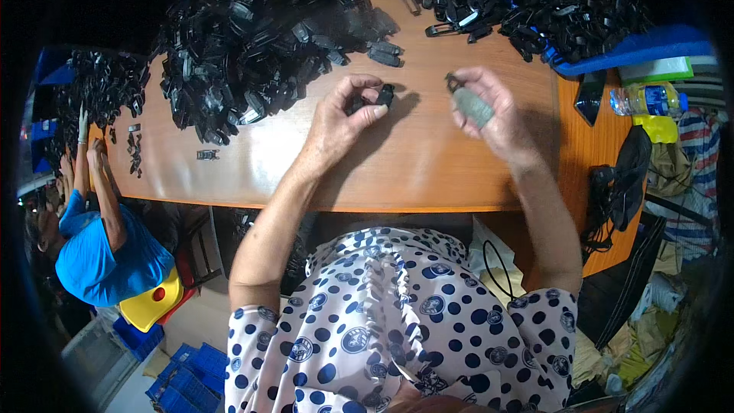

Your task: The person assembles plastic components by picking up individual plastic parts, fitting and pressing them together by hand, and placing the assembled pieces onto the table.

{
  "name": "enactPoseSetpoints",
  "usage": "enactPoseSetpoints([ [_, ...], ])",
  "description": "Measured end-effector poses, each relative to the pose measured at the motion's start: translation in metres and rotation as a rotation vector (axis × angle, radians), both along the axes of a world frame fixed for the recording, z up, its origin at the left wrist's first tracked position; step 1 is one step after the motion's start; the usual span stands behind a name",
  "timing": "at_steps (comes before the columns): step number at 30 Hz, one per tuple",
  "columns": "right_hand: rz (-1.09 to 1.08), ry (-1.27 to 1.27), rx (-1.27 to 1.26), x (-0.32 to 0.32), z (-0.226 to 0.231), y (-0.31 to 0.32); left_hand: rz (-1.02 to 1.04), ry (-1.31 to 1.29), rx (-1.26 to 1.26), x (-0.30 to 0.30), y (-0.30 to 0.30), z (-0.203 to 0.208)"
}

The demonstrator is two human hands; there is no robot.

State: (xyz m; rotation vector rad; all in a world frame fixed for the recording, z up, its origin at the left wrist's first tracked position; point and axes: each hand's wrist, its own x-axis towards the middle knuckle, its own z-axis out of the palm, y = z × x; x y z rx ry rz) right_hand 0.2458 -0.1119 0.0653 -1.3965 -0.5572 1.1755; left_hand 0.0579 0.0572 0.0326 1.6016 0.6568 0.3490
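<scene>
My left hand (348, 115) is closed above the wooden table, with a small black plastic part (386, 95) pinched between thumb and fingers. To the right of it, my right hand (498, 118) grips a grey-green oval piece (472, 107). A small dark clip-like part (453, 82) shows at the fingertips of that hand; the frame does not show whether it is joined to the oval piece. The two hands are apart. Beyond my left hand lies a large heap of black plastic parts (245, 38).
Another heap of black parts (527, 0) lies at the far right, beside a blue tray edge (634, 53). One loose part (207, 155) is on the table (428, 176). At right are a bottle (650, 99) and black straps (612, 191). A person in blue (115, 252) works at left.
</scene>
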Motion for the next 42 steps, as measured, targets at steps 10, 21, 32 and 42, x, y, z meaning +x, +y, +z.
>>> enactPoseSetpoints([
  [10, 0.110, 0.078, 0.193, -0.080, 0.016, -0.003, -0.016, -0.259, -0.024, -0.050, -0.041, 0.018],
  [21, 0.256, 0.004, -0.041, -0.096, 0.041, -0.005, -0.125, -0.346, 0.536, -0.084, -0.042, 0.032],
  [32, 0.352, 0.014, -0.291, -0.080, 0.035, -0.016, -0.227, -0.347, 0.722, -0.069, -0.056, 0.040],
  [42, 0.282, 0.137, -0.073, -0.047, 0.006, -0.012, -0.066, -0.308, -0.045, -0.011, -0.059, 0.012],
])
